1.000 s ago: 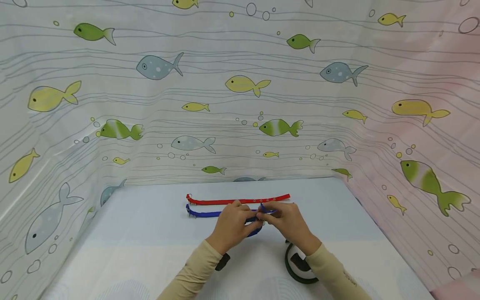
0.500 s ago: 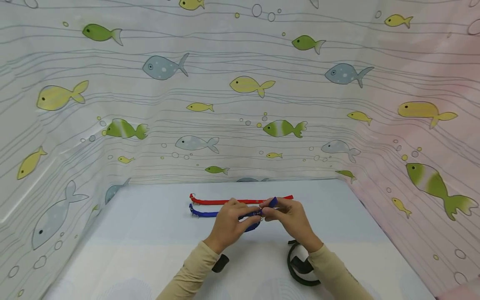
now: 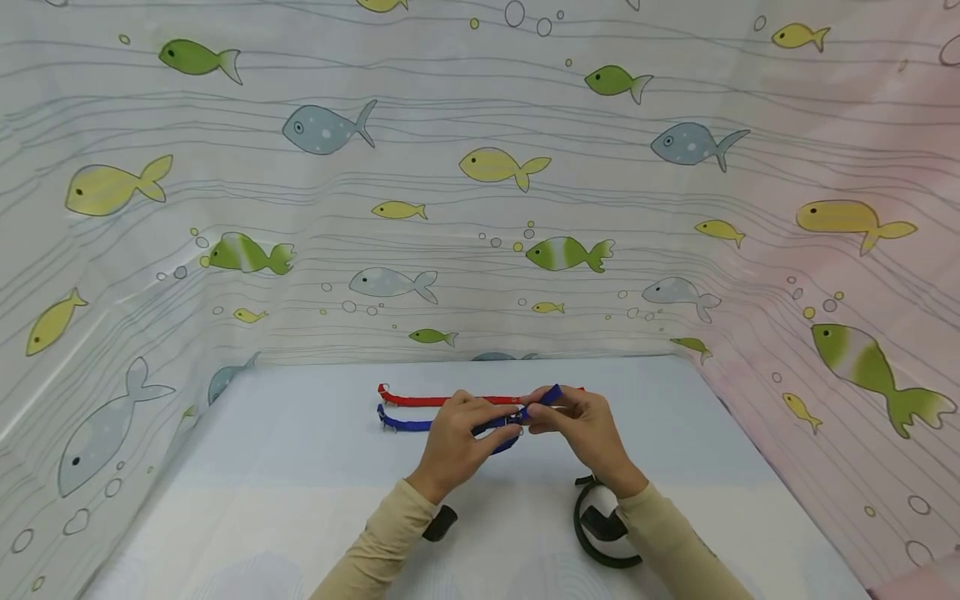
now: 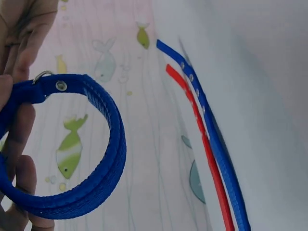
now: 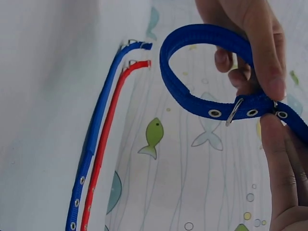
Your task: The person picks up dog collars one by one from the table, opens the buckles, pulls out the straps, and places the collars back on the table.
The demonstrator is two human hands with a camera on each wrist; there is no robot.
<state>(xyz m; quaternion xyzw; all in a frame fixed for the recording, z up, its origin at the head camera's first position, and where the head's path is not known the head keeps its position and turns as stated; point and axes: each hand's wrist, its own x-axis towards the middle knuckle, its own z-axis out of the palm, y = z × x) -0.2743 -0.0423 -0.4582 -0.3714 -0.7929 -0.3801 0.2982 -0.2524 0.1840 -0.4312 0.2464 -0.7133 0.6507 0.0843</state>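
Note:
A blue pet collar (image 5: 202, 36), bent into a loop, is held up between both hands above the table. My left hand (image 3: 453, 442) grips the loop beside its buckle, with fingers inside the loop in the left wrist view. The strap's free end (image 3: 553, 394) is pinched by my right hand (image 3: 588, 427) and sticks up past its fingertips. Metal eyelets (image 5: 215, 113) and a D-ring (image 5: 234, 112) show on the band. The buckle is mostly hidden behind the fingers.
A red collar (image 3: 420, 402) and another blue collar (image 3: 408, 426) lie stretched side by side on the table (image 3: 300, 450) behind the hands. A dark collar-like loop (image 3: 600, 557) lies near the right forearm. Fish-patterned cloth (image 3: 420, 250) walls the back and sides.
The collar's free end, mostly covered by the right fingers before, now sticks out up and right. The right hand has shifted slightly right and up, while the left keeps its grip on the loop.

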